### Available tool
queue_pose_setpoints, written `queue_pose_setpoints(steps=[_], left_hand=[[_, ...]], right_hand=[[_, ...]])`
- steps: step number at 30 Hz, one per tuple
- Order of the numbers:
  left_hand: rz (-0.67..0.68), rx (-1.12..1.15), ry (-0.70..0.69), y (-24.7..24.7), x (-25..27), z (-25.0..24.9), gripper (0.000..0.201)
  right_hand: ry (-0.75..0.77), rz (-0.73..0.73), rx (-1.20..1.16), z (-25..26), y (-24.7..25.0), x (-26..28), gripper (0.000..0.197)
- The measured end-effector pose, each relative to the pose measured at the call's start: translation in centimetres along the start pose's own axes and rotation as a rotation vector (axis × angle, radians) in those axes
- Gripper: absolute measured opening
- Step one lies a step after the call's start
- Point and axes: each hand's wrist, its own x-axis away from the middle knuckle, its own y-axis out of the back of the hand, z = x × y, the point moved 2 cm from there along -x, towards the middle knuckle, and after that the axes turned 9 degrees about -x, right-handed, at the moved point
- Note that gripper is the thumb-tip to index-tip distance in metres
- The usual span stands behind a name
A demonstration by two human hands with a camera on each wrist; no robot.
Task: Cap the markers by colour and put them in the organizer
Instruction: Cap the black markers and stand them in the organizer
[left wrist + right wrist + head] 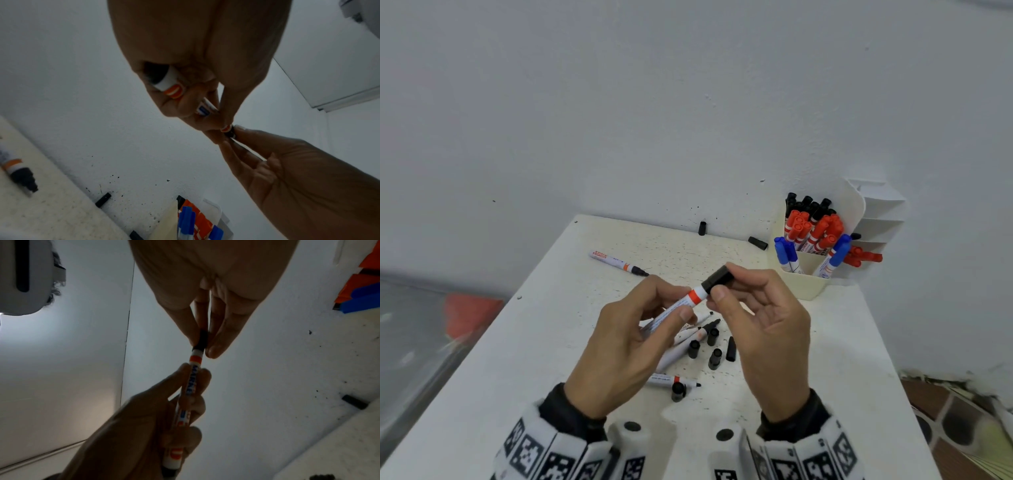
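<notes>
Black cap (717, 278) pinched by right fingers (719, 294) on the left-gripped marker (681, 305).

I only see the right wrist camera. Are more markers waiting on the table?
Observer: Yes. An uncapped marker lies alone on the table, toward its far left.
Operator: Are there any caps left for them?
Observer: Several loose black caps lie in the near middle of the table, beside more uncapped markers.
</notes>
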Motion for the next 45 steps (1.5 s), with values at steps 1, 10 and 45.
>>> queue_pose_setpoints(steps=[1,10,45], left_hand=[[-0.008,0.024,0.005,-0.2,0.0,0.0,0.008],[0.016,0.129,-0.021,-2.0,0.2,-0.8,0.014],[0.645,-0.611,0.195,1.1,2.2,7.6,0.009]], right_hand=[[0.011,-0.014,-0.002,-0.1,-0.2,0.1,0.028],[0.071,-0.087,-0.028,-0.1,-0.1,1.8,0.022],[-0.071,-0.003,1.408,-3.8,13.4,-22.6,0.016]])
